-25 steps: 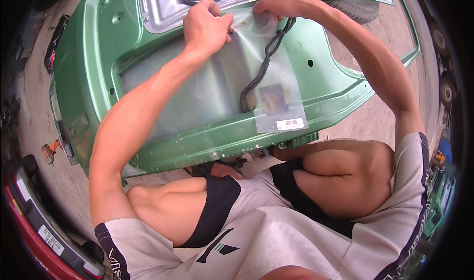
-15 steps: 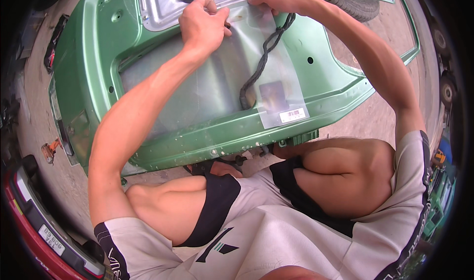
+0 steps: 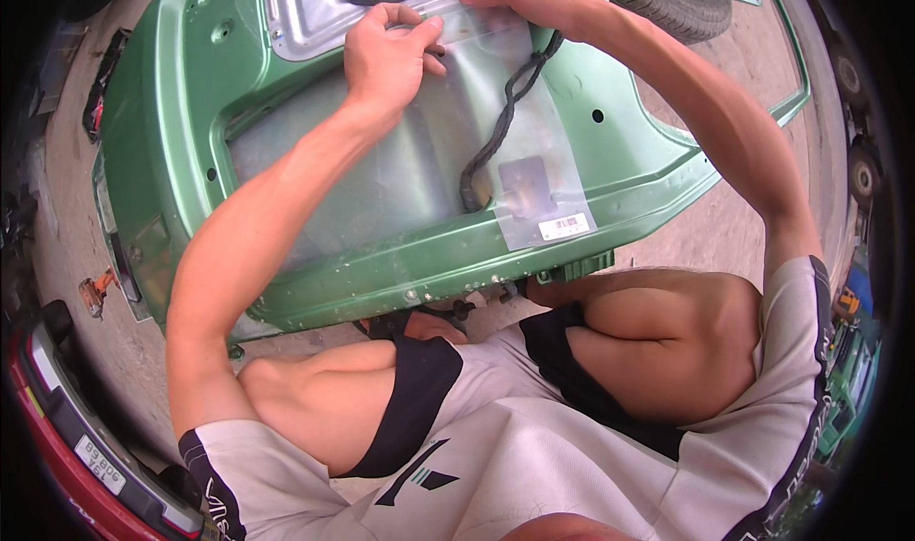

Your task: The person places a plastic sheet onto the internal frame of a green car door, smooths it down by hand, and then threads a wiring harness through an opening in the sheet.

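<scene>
Loosely curled, the left hand (image 3: 389, 57) and right hand (image 3: 526, 0) reach a clear, glossy plastic film (image 3: 556, 145)'s far end, their grip unclear; white-labelled near right, it overlies a green car panel (image 3: 624, 150), black cable (image 3: 502, 126) crossing.

plastic sheet (image 3: 551, 131) lies on car door (image 3: 615, 155), bumper (image 3: 74, 417) further left.

A wide fisheye looks steeply down from head height. The shirt (image 3: 515, 455) is nearest, the green car panel (image 3: 610, 150) beyond.
</scene>
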Demonstrator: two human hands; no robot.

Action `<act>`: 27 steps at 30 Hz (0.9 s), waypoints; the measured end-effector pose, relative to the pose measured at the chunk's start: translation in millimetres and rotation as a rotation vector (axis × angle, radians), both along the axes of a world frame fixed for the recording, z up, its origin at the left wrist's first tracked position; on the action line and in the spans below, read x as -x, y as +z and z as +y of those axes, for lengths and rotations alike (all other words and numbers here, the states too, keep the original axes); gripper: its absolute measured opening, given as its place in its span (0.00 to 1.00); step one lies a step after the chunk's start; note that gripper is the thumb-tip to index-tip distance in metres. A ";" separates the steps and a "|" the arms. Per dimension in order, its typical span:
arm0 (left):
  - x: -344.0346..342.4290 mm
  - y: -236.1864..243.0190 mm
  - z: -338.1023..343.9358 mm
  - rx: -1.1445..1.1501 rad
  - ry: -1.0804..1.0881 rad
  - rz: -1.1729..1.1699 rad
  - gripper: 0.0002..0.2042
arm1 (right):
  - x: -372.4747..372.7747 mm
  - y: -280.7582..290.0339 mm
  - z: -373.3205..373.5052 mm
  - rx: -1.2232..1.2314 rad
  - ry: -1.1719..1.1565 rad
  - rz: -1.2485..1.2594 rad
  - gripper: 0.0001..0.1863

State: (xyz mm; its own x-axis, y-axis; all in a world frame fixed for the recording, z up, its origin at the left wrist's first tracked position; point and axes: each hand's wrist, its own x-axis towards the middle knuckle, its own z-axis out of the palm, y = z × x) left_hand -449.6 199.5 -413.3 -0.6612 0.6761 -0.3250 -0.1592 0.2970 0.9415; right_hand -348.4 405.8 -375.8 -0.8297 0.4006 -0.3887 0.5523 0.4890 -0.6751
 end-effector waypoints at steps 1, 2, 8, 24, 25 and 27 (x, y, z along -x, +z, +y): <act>-2.5 2.6 -1.0 -0.002 0.008 -0.028 0.14 | -0.3 -0.6 -1.2 0.002 -0.021 0.008 0.24; -5.4 3.8 -2.9 0.000 0.003 -0.030 0.14 | 1.7 -5.5 1.6 0.004 -0.026 0.006 0.24; -4.8 20.1 0.8 -0.016 0.014 0.045 0.17 | 6.6 -11.9 13.9 0.139 0.023 -0.096 0.27; -6.3 3.2 -4.7 -0.064 0.069 -0.043 0.13 | 8.5 2.8 3.6 0.042 -0.042 -0.148 0.23; -5.4 2.1 -4.1 -0.071 0.069 -0.041 0.13 | 8.3 2.3 4.0 0.047 -0.030 -0.135 0.23; -5.5 0.3 -1.9 -0.075 0.068 -0.039 0.13 | 7.2 1.3 5.5 0.050 -0.020 -0.125 0.23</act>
State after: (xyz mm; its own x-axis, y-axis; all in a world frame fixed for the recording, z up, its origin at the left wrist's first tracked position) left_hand -444.1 197.7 -413.0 -0.6942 0.6535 -0.3016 -0.2131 0.2136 0.9534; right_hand -355.6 411.2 -374.6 -0.7655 0.3939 -0.5087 0.6431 0.4445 -0.6235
